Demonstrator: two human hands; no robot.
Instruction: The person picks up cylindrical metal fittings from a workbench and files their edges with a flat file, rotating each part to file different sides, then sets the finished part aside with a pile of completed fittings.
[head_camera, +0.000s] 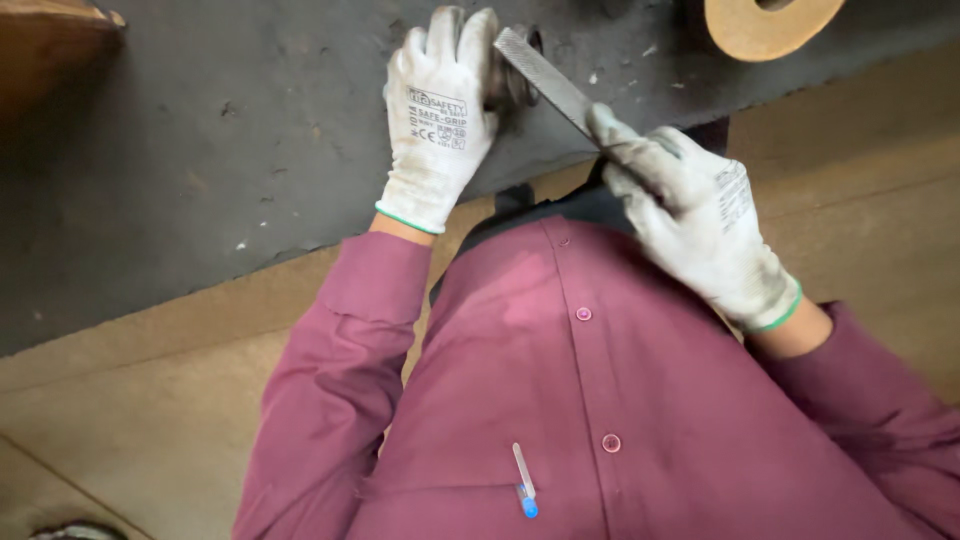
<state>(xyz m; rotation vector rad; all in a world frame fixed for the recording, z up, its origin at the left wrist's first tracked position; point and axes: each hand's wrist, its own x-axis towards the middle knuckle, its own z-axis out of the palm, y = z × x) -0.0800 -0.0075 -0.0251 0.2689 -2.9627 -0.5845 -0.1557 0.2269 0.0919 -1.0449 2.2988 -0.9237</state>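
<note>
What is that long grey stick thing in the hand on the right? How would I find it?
Start at the dark grey workbench top above the maroon shirt. Near its front edge, the right hand in a white work glove grips one end of a flat grey metal file, which slants up-left onto a small round metal part under the left gloved hand. It is the only long, straight, flat bar there.
</note>
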